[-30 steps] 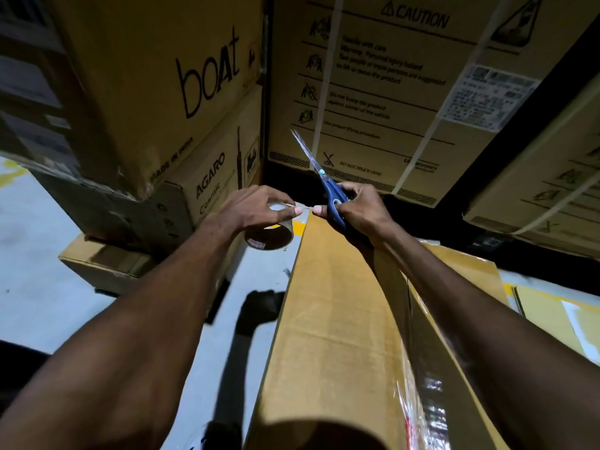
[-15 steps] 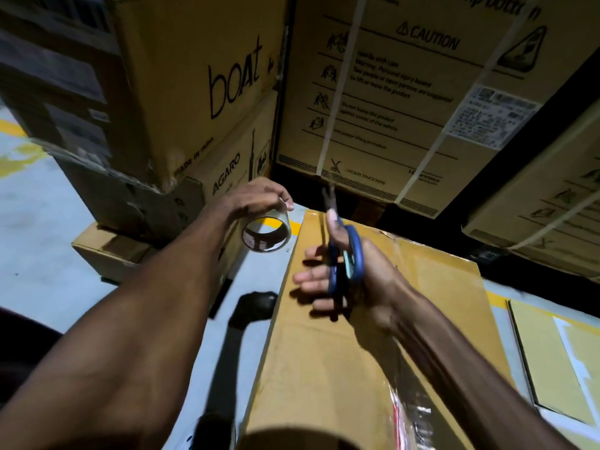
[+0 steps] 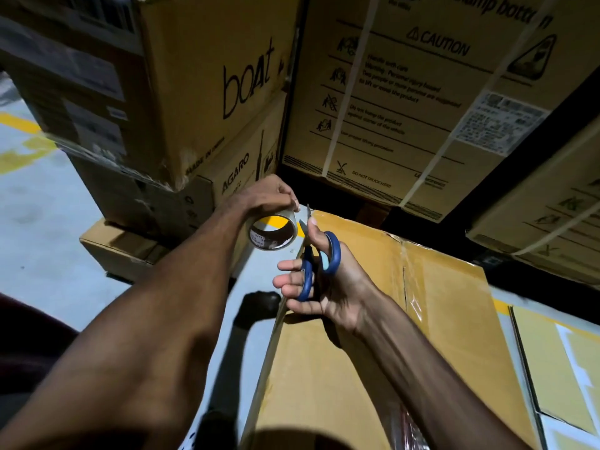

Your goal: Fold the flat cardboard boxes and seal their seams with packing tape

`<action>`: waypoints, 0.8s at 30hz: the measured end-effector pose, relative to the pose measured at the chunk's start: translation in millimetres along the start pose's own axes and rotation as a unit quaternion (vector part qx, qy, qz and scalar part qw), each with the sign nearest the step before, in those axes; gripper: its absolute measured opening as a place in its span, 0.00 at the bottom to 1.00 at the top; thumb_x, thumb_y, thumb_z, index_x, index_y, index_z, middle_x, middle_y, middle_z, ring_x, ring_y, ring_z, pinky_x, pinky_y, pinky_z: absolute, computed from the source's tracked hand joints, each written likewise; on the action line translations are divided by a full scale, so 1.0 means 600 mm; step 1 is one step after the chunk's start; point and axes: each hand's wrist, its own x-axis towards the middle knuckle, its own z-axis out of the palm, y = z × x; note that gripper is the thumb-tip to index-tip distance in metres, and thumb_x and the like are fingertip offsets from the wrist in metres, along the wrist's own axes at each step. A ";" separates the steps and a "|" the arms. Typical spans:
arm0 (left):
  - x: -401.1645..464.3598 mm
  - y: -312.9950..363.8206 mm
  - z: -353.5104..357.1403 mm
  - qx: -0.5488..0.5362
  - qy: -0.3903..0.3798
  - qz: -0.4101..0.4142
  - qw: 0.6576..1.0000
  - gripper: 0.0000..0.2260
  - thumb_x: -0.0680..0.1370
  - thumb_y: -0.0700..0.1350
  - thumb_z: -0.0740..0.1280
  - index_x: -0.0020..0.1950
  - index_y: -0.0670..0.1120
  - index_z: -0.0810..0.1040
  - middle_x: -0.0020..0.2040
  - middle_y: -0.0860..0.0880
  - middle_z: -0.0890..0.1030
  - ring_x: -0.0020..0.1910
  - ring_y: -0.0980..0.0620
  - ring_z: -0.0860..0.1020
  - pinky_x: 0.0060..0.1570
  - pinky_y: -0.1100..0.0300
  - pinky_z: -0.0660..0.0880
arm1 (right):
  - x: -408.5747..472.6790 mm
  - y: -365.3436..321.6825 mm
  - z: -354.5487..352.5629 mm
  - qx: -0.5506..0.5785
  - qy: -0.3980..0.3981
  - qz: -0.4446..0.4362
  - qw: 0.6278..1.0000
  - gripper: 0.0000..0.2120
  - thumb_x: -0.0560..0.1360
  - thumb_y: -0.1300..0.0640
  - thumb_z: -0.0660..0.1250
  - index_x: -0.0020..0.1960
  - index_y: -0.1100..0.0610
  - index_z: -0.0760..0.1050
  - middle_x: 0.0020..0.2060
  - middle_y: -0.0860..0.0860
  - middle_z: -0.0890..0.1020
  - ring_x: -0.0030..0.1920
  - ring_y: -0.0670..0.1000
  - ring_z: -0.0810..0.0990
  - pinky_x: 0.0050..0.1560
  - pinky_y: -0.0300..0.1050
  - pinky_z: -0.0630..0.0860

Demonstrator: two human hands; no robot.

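1. We see a pale grey floor (image 3: 48,203) with worn yellow paint marks at the left.
2. Stacked brown cartons rise behind — one printed "boat" (image 3: 207,82), one marked "AGARO" (image 3: 233,172) beneath it.
3. A large strapped carton (image 3: 406,102) carries a CAUTION panel and a white label.
4. Light is dim — deep shadow between the stacks.

Matt cardboard box (image 3: 324,368), glossy tape seam (image 3: 406,280)
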 end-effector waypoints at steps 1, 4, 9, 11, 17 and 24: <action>0.000 0.000 -0.001 -0.003 0.000 0.000 1.000 0.05 0.78 0.41 0.68 0.46 0.43 0.84 0.41 0.51 0.82 0.41 0.56 0.76 0.42 0.60 0.70 | 0.006 -0.005 0.002 -0.002 0.001 0.001 1.000 0.38 0.75 0.28 0.58 0.57 0.64 0.77 0.35 0.56 0.85 0.29 0.48 0.82 0.32 0.43 0.82; 0.001 -0.004 -0.002 -0.001 0.001 0.001 1.000 0.05 0.77 0.41 0.69 0.44 0.44 0.84 0.43 0.46 0.84 0.43 0.53 0.78 0.48 0.57 0.73 | 0.021 -0.013 0.007 -0.003 0.002 -0.006 1.000 0.38 0.76 0.29 0.59 0.58 0.65 0.76 0.34 0.55 0.85 0.28 0.47 0.82 0.29 0.41 0.81; -0.001 0.000 0.003 0.009 -0.002 -0.014 1.000 0.08 0.78 0.39 0.68 0.40 0.48 0.83 0.52 0.40 0.84 0.52 0.45 0.79 0.60 0.49 0.75 | 0.033 -0.005 0.010 -0.008 0.034 -0.037 0.999 0.31 0.76 0.34 0.65 0.52 0.65 0.78 0.31 0.54 0.84 0.26 0.45 0.81 0.25 0.38 0.79; -0.005 -0.005 0.000 0.019 0.003 -0.024 1.000 0.08 0.78 0.39 0.68 0.41 0.46 0.83 0.50 0.41 0.84 0.51 0.47 0.80 0.60 0.48 0.75 | 0.033 0.000 0.011 -0.014 0.042 -0.042 0.998 0.29 0.75 0.36 0.68 0.49 0.65 0.78 0.31 0.54 0.84 0.26 0.46 0.81 0.24 0.37 0.78; -0.015 -0.025 -0.024 0.071 0.043 -0.085 0.993 0.12 0.78 0.57 0.69 0.43 0.48 0.79 0.44 0.46 0.82 0.47 0.44 0.81 0.56 0.48 0.77 | -0.029 0.003 -0.019 -0.048 0.078 -0.083 0.992 0.21 0.72 0.48 0.76 0.54 0.63 0.76 0.36 0.62 0.84 0.28 0.54 0.80 0.28 0.43 0.77; -0.009 0.009 0.044 0.170 0.230 -0.188 0.940 0.28 0.71 0.73 0.65 0.39 0.46 0.77 0.38 0.46 0.79 0.38 0.47 0.76 0.39 0.58 0.66 | -0.084 -0.013 -0.253 -0.383 0.443 -0.183 0.790 0.25 0.69 0.43 0.78 0.64 0.45 0.78 0.51 0.52 0.84 0.45 0.57 0.84 0.42 0.53 0.82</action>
